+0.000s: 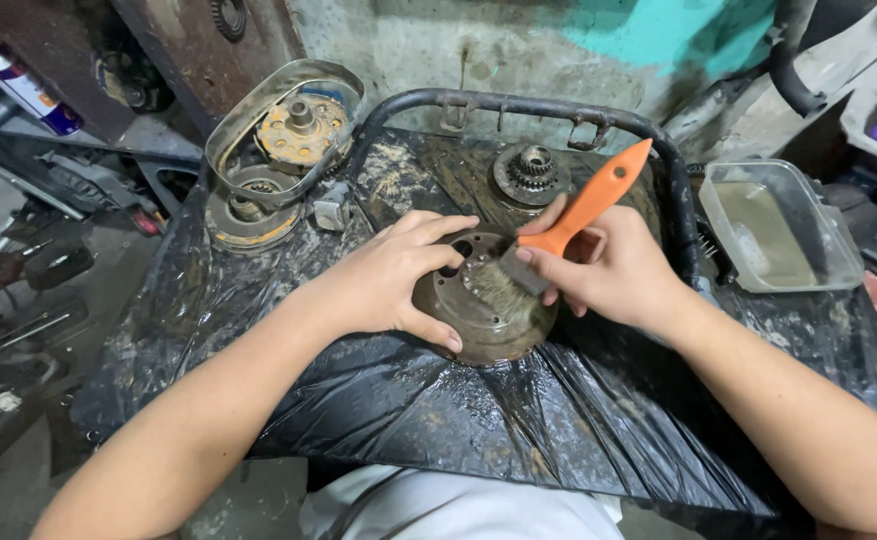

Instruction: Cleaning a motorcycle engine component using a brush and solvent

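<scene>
- The round, rust-brown metal disc with holes near its hub (478,315) lies flat on the black plastic sheet (408,400), directly under both hands.
- The left hand (393,280) is clamped on the disc's left rim, fingers curled over the top edge and thumb pressed on the near edge.
- The right hand (608,270) is closed around the orange-handled flat paintbrush with pale bristles (568,225), gripped low near the ferrule; the bristles touch the disc's face.
- The disc looks heavy and rigid, likely cast metal, and its wet sheen suggests a slippery, grimy surface; the rim seems the safest hold, since the face offers no purchase.
- The brush looks light, its bristles soft and yielding.
- Beyond the right hand sits a small toothed gear hub (531,172); further right, a clear plastic tub of cloudy liquid (778,225).
- Beyond the left hand lie worn yellow-brown clutch parts (298,130).
</scene>
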